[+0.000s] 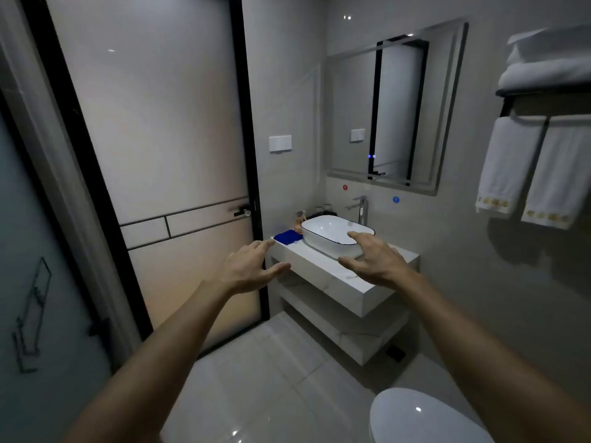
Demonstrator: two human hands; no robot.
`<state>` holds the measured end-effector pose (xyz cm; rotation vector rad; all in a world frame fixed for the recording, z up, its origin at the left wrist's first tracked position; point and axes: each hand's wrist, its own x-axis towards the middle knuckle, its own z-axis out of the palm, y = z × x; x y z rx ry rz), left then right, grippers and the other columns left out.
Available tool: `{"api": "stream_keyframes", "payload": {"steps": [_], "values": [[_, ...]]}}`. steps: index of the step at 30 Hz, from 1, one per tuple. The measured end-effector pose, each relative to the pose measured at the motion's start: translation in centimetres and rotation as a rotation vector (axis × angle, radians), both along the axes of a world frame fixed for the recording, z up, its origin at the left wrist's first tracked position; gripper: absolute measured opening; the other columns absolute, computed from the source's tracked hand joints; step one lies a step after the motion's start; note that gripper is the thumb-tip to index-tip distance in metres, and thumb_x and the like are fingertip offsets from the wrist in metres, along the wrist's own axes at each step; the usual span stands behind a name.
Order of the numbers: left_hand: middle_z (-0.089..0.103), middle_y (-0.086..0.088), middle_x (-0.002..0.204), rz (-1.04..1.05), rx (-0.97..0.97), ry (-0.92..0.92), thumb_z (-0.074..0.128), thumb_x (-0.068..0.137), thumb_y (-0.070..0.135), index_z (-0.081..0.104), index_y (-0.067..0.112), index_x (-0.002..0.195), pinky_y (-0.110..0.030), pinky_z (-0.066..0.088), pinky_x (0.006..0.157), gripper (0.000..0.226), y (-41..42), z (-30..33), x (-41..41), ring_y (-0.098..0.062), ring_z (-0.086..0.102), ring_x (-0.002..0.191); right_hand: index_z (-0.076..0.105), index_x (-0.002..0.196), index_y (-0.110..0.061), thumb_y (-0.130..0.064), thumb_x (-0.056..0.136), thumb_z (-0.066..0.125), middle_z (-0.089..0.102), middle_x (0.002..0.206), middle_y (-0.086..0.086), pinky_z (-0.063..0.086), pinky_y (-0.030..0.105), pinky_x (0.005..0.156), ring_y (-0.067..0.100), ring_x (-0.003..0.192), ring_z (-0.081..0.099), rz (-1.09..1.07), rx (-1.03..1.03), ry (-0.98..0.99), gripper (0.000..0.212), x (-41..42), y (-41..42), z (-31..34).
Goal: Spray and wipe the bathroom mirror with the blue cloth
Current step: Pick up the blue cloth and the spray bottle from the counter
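Both hands, left (248, 266) and right (374, 257), are hanging released with nothing in the grip, while the cloth (287, 236) is sitting folded on the desk (319, 270) left of the basin (335, 233), probably soft and light, so I'd be pinching a top fold.

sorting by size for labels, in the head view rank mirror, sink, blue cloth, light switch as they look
1. mirror
2. sink
3. blue cloth and light switch: they look alike, so unranked.

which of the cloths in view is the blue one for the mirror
The blue cloth lying folded on the vanity counter, left of the basin. The others are white towels on the wall rack.
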<state>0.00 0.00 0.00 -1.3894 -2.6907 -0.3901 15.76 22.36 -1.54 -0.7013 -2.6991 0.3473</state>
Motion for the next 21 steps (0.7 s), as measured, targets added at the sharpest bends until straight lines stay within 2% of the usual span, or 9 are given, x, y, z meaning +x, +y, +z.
{"api": "stream_keyframes", "payload": {"steps": [4, 21], "values": [[0.031, -0.004, 0.16, 0.014, -0.025, -0.008, 0.044, 0.092, 0.066, 0.022, 0.024, 0.155, -0.045, 0.044, 0.106, 0.078, 0.9, -0.2, -1.5, -0.023, 0.04, 0.14, 0.025, 0.155, -0.025, -0.057, 0.094, 0.052, 0.03, 0.16, 0.001, 0.034, 0.048, 0.112, 0.025, 0.143, 0.033, -0.004, -0.01, -0.021, 0.073, -1.2, 0.6, -0.1], [0.033, -0.005, 0.16, 0.029, -0.018, -0.007, 0.047, 0.093, 0.062, 0.024, 0.021, 0.154, -0.046, 0.044, 0.106, 0.077, 3.9, -2.0, -8.8, -0.023, 0.041, 0.139, 0.025, 0.154, -0.025, -0.057, 0.094, 0.052, 0.031, 0.16, 0.003, 0.038, 0.051, 0.111, 0.027, 0.142, 0.035, 0.015, -0.035, -0.032, 0.074, -9.5, 3.8, -1.8]]}}
